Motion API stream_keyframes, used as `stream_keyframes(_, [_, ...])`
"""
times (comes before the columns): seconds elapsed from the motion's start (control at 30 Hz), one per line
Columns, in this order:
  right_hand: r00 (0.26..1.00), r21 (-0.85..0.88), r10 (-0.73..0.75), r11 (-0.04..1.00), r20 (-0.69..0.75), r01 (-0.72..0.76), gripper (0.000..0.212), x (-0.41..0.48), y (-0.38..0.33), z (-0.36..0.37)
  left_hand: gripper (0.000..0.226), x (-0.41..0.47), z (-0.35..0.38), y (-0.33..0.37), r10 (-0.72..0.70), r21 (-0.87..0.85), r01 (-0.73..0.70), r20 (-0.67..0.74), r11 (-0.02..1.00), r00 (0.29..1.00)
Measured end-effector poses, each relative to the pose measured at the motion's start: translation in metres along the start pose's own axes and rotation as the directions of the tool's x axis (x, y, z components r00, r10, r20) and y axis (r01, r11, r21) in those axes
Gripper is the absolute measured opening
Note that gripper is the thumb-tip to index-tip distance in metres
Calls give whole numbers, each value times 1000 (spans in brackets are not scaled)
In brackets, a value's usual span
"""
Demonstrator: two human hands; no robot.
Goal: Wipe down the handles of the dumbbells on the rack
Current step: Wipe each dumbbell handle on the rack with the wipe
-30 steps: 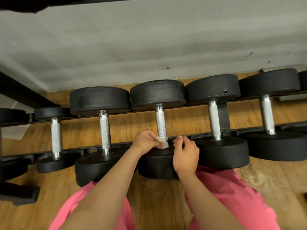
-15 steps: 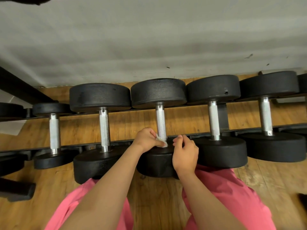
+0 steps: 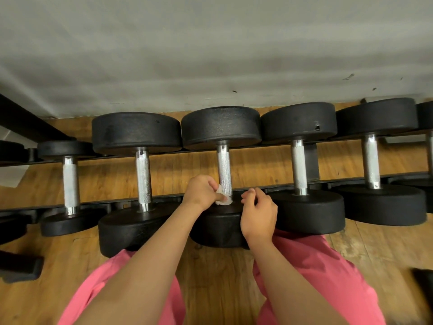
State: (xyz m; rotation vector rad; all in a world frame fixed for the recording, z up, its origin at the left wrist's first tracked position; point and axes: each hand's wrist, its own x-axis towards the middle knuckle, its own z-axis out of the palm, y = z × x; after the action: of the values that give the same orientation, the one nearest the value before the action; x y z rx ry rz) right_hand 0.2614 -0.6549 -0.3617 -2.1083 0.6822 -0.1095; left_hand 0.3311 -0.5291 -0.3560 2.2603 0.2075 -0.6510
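Several black dumbbells with knurled silver handles lie across the low black rack [image 3: 257, 148]. My left hand [image 3: 202, 191] pinches a small white wipe [image 3: 222, 197] against the near end of the middle dumbbell's handle [image 3: 224, 170]. My right hand [image 3: 259, 213] rests on that dumbbell's near head [image 3: 218, 227], just right of the handle, with its fingers loosely curled and nothing in them. Neighbouring handles stand to the left [image 3: 143, 178] and right [image 3: 299, 166].
A grey wall [image 3: 210, 55] rises right behind the rack. A wooden floor [image 3: 218, 289] lies under and in front of it. My pink-clad legs [image 3: 311, 266] are close to the near heads. A black rack foot [image 3: 18, 266] sits at the lower left.
The hands stay at the near end of the middle handle, the left still pinching the wipe there. The view has shifted slightly; nothing was let go.
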Motion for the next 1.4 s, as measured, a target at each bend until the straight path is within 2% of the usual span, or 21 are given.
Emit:
stream_keyframes(0.13, [1000,2,-3,1000,-3,3,48,0,1,0,41,-3,5,1,-7,-34,8,29,999,1000])
stream_keyframes(0.27, [1000,10,7,1000,-5,-7,46,0,-2,-1,24,1,1,-1,-37,-164,27,-58,986,998])
stream_keyframes(0.37, [1000,14,13,1000,6,-13,43,-1,-1,-1,38,1,2,2,-26,-231,8,-77,973,997])
stream_keyframes(0.47, [999,20,27,999,18,-28,36,0,1,-1,44,0,5,3,-19,-224,5,-62,975,998])
stream_keyframes(0.63, [1000,17,20,1000,16,-20,40,0,1,0,30,4,3,-3,-25,-219,13,-51,976,998])
stream_keyframes(0.8, [1000,15,17,1000,11,-17,38,0,2,0,35,3,6,0,17,-210,-51,-157,976,987])
stream_keyframes(0.87, [1000,14,14,1000,7,-14,41,0,2,1,36,4,6,4,33,-212,-64,-148,975,988])
stream_keyframes(1.0, [1000,16,16,1000,3,-16,44,0,0,0,24,9,2,0,-4,-292,-18,-73,956,997])
stream_keyframes(1.13, [1000,27,25,999,6,-25,43,0,0,0,15,8,-1,-2,46,-317,-94,-156,944,987])
stream_keyframes(1.23, [1000,27,29,999,9,-29,41,-1,1,1,24,6,3,3,46,-377,-96,-138,921,989])
stream_keyframes(1.4, [998,26,55,998,20,-56,36,-1,2,0,7,13,5,-1,-14,-464,-97,-229,881,973])
